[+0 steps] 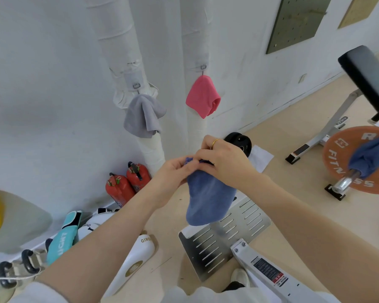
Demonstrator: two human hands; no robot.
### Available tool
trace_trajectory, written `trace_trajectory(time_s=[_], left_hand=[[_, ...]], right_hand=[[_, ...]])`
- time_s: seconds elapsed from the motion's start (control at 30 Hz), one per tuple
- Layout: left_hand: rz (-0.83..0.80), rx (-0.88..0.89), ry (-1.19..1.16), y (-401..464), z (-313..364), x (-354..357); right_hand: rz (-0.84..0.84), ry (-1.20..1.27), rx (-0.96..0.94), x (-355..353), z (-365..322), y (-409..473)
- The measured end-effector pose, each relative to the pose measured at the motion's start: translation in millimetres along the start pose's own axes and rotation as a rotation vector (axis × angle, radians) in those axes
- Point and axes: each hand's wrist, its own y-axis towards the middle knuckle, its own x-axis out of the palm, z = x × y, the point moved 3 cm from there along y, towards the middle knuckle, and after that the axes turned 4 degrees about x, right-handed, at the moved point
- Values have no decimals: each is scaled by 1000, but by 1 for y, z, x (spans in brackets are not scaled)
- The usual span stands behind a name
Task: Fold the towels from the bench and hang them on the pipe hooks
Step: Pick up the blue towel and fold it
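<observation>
Left hand (175, 169) and right hand (223, 158) pinch the blue towel's (208, 200) top edge, fingers curled, letting it hang flat. This bunches a corner, probably for a hook like those holding the grey towel (143, 115) and pink towel (202, 96).

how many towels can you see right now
4: a grey towel and a pink towel on pipe hooks, a blue towel in both hands, another blue one draped on the barbell.

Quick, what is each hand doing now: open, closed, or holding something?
Left hand: pinching the top edge of the blue towel.
Right hand: gripping the same towel's top edge.
</observation>
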Motion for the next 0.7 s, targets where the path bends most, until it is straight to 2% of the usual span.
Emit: trace_trajectory(time_s=[0.13, 0.2, 0.4, 0.53, 0.7], left_hand=[[-48, 114, 322, -8, 12, -12], [-89, 110, 431, -11, 16, -16], [-96, 53, 307, -22, 14, -28], [99, 11, 317, -23, 4, -41], [114, -14, 431, -24, -3, -39]], right_hand=[[5, -4, 45, 4, -10, -5], [-64, 104, 128, 7, -6, -8], [-191, 361, 222, 13, -3, -8], [-354, 324, 178, 18, 8, -23], [-489, 229, 188, 20, 16, -35]])
